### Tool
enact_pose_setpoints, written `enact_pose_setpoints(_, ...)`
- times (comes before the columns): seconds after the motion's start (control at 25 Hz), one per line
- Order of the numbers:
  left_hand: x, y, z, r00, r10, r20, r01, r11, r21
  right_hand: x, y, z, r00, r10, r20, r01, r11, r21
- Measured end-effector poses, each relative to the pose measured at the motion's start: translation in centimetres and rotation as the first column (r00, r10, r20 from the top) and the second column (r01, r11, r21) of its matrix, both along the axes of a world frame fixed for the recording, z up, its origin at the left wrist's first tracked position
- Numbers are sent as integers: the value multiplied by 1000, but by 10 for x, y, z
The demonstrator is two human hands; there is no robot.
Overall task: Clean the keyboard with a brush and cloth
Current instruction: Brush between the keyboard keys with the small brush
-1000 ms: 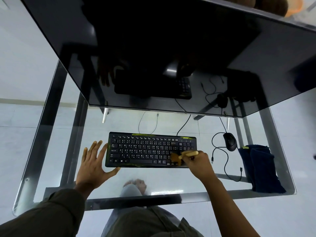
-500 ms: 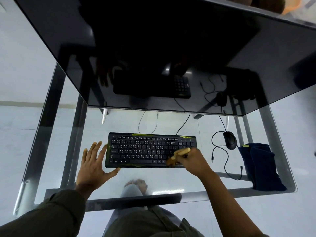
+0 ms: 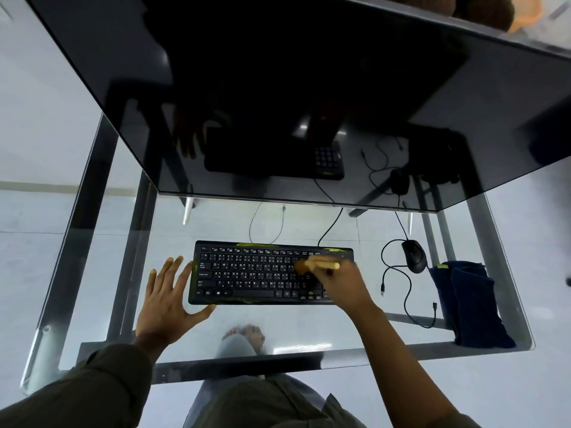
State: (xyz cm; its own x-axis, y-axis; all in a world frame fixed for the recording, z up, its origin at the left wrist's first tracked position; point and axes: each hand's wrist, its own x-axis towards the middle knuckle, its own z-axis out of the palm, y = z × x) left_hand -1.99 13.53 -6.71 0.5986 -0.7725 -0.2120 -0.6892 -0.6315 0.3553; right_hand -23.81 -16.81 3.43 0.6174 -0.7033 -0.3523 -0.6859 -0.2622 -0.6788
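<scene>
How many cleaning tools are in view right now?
2. The brush is in the right hand, over the keyboard's right side; the dark blue cloth lies at the desk's right edge, beside the mouse. None seems hidden.

**Left grip flat, right grip closed on a brush**

The left grip [image 3: 168,299] is laid palm down on the surface [image 3: 278,322]. Its fingers are held straight and spread, pointed away from the body, and the thumb is splayed out to the right. The wrist is kept straight, and the forearm is covered down to the wrist by a dark olive sleeve.

The right grip [image 3: 343,284] is held further forward, with the back of the hand turned up and the fingers curled round the handle of a brush [image 3: 321,264]. The right forearm is bare and is stretched forward from the lower right, angled inward toward the left.
</scene>
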Motion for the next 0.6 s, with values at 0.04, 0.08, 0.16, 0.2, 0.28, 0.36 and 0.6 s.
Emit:
enact_pose_setpoints(0.04,-2,-1,0,1000,-1,1,1,1000,-1,-1,-1,1,998,-52,42,54,997,-56)
enact_pose_setpoints(0.08,-2,-1,0,1000,0,2,0,1000,-7,-2,-2,3,997,-46,60,49,998,-51)
enact_pose_setpoints(0.16,0,0,0,1000,-2,1,2,1000,-10,-6,2,5,995,94,19,-95,993,67)
enact_pose_setpoints(0.2,0,-1,0,1000,-5,-2,5,1000,-8,-11,4,4,995,103,-3,-102,992,73)
enact_pose_setpoints(0.28,-1,-2,0,1000,-2,-1,2,1000,-7,-25,2,3,997,-72,18,73,994,-75)
enact_pose_setpoints(0.36,-1,-1,0,1000,-3,3,3,1000,-6,-39,0,3,990,-137,8,137,982,-133)
enact_pose_setpoints(0.6,0,-1,-1,1000,0,0,0,1000,6,-56,-8,3,980,-194,44,199,963,-184)
